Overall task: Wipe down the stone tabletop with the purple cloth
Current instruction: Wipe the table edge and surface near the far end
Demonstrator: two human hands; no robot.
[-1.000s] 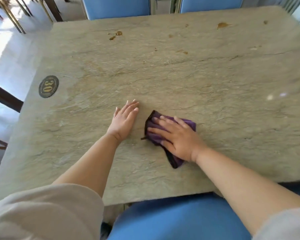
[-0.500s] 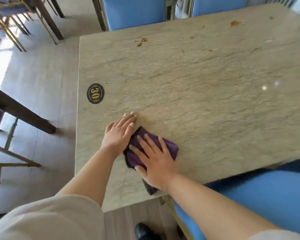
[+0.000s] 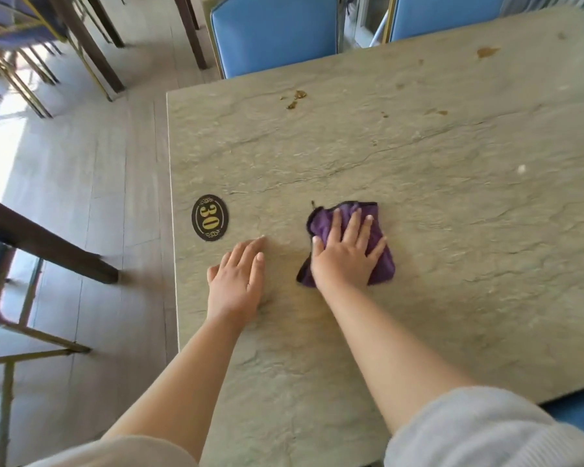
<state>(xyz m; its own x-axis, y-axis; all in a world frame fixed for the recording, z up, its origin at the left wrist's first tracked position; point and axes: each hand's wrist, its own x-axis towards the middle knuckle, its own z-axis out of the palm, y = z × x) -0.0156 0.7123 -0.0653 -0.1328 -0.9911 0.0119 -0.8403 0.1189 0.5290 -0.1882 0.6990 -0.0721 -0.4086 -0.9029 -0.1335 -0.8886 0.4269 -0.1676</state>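
Note:
The stone tabletop (image 3: pixel 435 203) is grey-green and veined, filling most of the head view. A crumpled purple cloth (image 3: pixel 381 261) lies on it near the left side. My right hand (image 3: pixel 346 256) presses flat on the cloth with fingers spread, covering its middle. My left hand (image 3: pixel 238 281) rests flat on the bare stone just left of the cloth, fingers together, holding nothing. Brown stains and crumbs (image 3: pixel 295 98) dot the far part of the table, with a larger stain (image 3: pixel 488 51) at the far right.
A black oval plaque marked 30 (image 3: pixel 209 217) sits by the table's left edge. Two blue chairs (image 3: pixel 277 32) stand at the far side, a blue seat (image 3: pixel 580 416) at the near right. Dark table legs (image 3: pixel 48 247) and gold chair frames (image 3: pixel 11 362) stand on the floor to the left.
My right hand has pushed the cloth away from me and to the right, apart from my left hand. The view has shifted, showing more floor on the left.

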